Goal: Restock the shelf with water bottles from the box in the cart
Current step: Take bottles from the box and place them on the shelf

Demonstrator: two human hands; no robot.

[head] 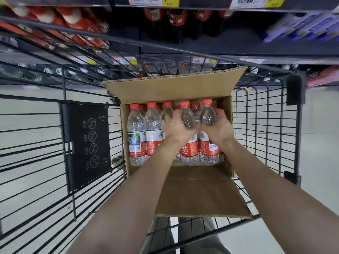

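Observation:
An open cardboard box [200, 191] sits in the black wire cart [264, 125]. Several clear water bottles with red caps and red labels stand inside it. My left hand [177, 128] curls around the upper part of one bottle [187, 116] in the front row. My right hand [218, 126] grips the neighbouring bottle [207, 114] at the box's right side. The two hands touch each other in the middle. Two more front-row bottles [145, 132] stand free to the left. The rear row is mostly hidden.
Behind the cart, store shelves [183, 57] hold dark bottles with red labels, red packs on the left and blue-white packs on the right. A lower shelf shows clear bottles through the wire. A black child-seat panel [86, 143] folds against the cart's left. Pale floor lies below.

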